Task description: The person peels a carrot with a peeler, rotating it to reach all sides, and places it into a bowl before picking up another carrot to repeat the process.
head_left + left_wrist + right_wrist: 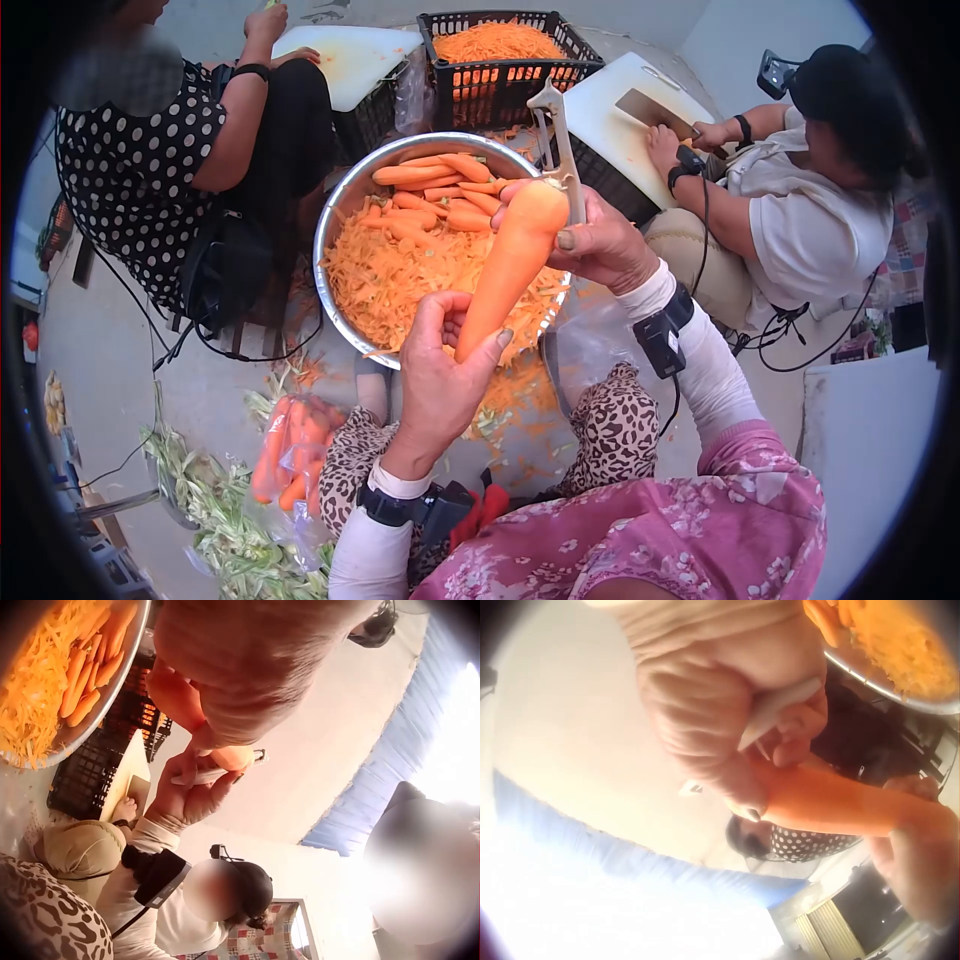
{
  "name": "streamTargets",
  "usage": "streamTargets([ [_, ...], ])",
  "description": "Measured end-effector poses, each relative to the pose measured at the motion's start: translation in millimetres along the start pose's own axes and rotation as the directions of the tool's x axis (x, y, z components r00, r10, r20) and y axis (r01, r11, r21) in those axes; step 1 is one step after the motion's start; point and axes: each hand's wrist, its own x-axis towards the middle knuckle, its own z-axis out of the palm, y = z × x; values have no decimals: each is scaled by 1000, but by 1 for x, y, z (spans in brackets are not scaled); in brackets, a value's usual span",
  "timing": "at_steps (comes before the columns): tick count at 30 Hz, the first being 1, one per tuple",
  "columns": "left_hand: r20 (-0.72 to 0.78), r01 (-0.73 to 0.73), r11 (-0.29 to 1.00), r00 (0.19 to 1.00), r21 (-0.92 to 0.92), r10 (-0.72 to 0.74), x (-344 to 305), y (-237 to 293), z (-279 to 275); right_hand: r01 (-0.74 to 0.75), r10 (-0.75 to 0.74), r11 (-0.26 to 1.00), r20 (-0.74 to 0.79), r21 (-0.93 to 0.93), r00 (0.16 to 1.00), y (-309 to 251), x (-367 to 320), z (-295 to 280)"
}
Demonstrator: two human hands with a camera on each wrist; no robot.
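A large peeled carrot (515, 260) slants over the metal basin (322, 245), thick end up. My left hand (445, 385) grips its tapered lower end, thumb along one side. My right hand (610, 245) holds a pale vegetable peeler (562, 140), its head standing up beyond the fingers. The right thumb lies against the carrot's thick end. From the right wrist, the peeler handle (780, 709) shows tucked in the palm, with the carrot (832, 801) stretching across to the left hand (915, 862). Below, the basin holds orange peelings (390, 275) and several whole carrots (430, 200).
Behind the basin stands a black crate (500, 78) of shredded carrot. At right a person (820, 200) works with a cleaver (655, 112) on a white board (610, 130); another person (150, 150) sits at left. A bag of carrots (297, 450) and leafy scraps (235, 520) lie lower left.
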Motion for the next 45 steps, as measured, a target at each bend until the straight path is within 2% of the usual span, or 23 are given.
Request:
streamTargets([
  [3, -7, -40, 999, 999, -13, 40, -2, 4, -7, 14, -17, 998, -40, -59, 999, -10, 0, 20],
  [5, 80, -42, 967, 995, -252, 64, -2, 3, -9, 6, -11, 993, -48, -119, 999, -19, -1, 29],
  [6, 73, -56, 964, 994, -261, 78, -3, 5, -10, -1, -9, 987, -61, -160, 998, -24, -1, 36],
  [8, 79, -67, 893, 990, -445, 114, -6, 11, -11, -5, -18, 970, -89, -242, 996, -32, 1, 58],
  [12, 0, -169, 870, 982, -463, 191, -10, 21, -18, -39, 3, 892, -81, -450, 997, -39, 2, 104],
  [14, 147, 62, 846, 989, -530, 19, -12, 20, -29, -44, 11, 868, -70, -495, 998, -32, 4, 112],
  [15, 143, 60, 846, 989, -529, 19, -12, 18, -33, -12, -87, 846, -160, -533, 983, -29, 5, 116],
  [16, 215, 172, 676, 976, -717, -20, -13, 14, -37, 17, -188, 821, -243, -571, 952, -24, 5, 119],
  [17, 292, 278, 457, 956, -845, -40, -12, 10, -41, 50, -261, 780, -251, -624, 932, -21, 4, 119],
  [18, 287, 274, 464, 957, -842, -45, -11, 6, -45, 56, -260, 784, -246, -618, 934, -17, 1, 117],
  [20, 343, 344, 223, 938, -912, -47, -11, -2, -52, 108, -313, 746, -202, -658, 928, -8, -8, 112],
  [21, 348, 354, 224, 935, -908, -68, -11, -2, -55, 85, -264, 760, -186, -644, 946, -2, -12, 111],
  [26, 353, 360, 275, 932, -891, -76, -8, -11, -59, 26, -238, 794, -272, -608, 932, 51, -23, 76],
  [28, 342, 352, 237, 936, -905, -84, -7, -15, -57, 118, -462, 447, -116, -887, 879, 69, -21, 64],
  [29, 342, 352, 224, 936, -909, -83, -5, -17, -55, 30, -386, 513, -199, -858, 901, 65, -26, 65],
  [30, 344, 356, 233, 934, -905, -91, -4, -17, -54, 32, -388, 523, -204, -852, 899, 60, -25, 65],
  [32, 364, 380, 208, 925, -901, -111, -4, -16, -51, 69, -395, 500, -156, -864, 905, 54, -26, 65],
  [33, 374, 392, 221, 920, -893, -121, -4, -17, -50, 150, -449, 519, -119, -841, 886, 51, -27, 69],
  [35, 427, 433, 158, 901, -888, -72, -3, -22, -48, 176, -467, 519, -105, -837, 878, 47, -27, 70],
  [38, 446, 453, 170, 891, -875, -84, -3, -15, -43, 273, -539, 516, -60, -812, 840, 53, -24, 67],
  [40, 446, 464, 161, 885, -871, -135, -4, -11, -38, 203, -373, 642, -70, -739, 925, 55, -27, 68],
  [44, 424, 450, 151, 889, -880, -174, -4, -16, -37, 147, -301, 628, -64, -764, 951, 69, -24, 66],
  [45, 432, 460, 159, 883, -874, -184, -4, -16, -37, 188, -331, 634, -44, -750, 942, 72, -22, 64],
])
